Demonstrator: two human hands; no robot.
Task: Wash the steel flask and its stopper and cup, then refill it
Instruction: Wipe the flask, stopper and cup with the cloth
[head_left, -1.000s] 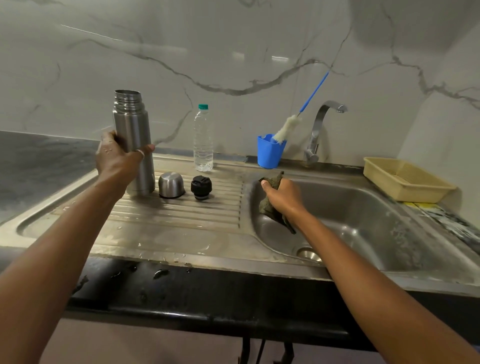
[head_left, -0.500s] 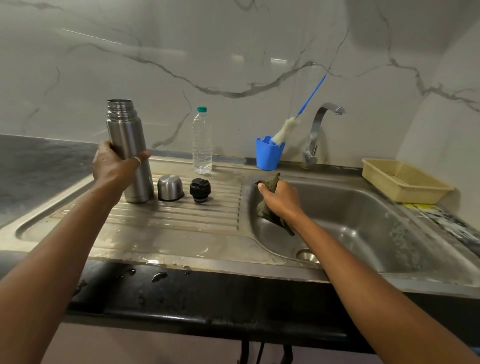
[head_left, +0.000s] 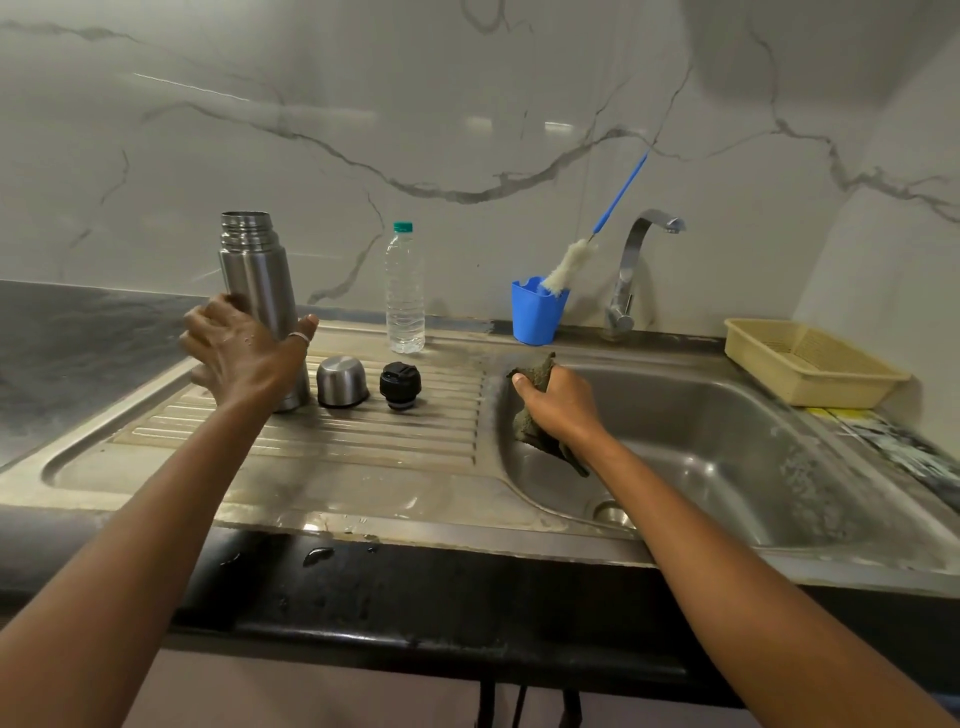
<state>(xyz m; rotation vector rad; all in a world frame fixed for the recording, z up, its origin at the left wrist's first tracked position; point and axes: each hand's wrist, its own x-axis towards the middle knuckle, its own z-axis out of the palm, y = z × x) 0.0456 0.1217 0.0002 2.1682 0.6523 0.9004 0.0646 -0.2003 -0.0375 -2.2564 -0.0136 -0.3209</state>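
Note:
The steel flask (head_left: 255, 270) stands upright and uncapped on the drainboard (head_left: 322, 436), at its back left. In front of the flask's lower half is my left hand (head_left: 244, 356), fingers spread and loosened, thumb against the flask's right side. Just right of the flask sit the steel cup (head_left: 341, 382), upside down, and the black stopper (head_left: 399, 385). Over the left inner wall of the sink basin (head_left: 727, 447), my right hand (head_left: 558, 408) grips a dark green scrub cloth (head_left: 535, 371).
A clear water bottle (head_left: 404, 291) with a green cap stands by the wall. A blue holder (head_left: 535, 317) with a bottle brush (head_left: 569, 265) sits left of the tap (head_left: 636, 260). A yellow basket (head_left: 808, 369) lies at the right.
The flask came down onto the drainboard beside the cup. My left hand's grip on it has loosened and its fingers have spread. My right hand has stayed on the cloth.

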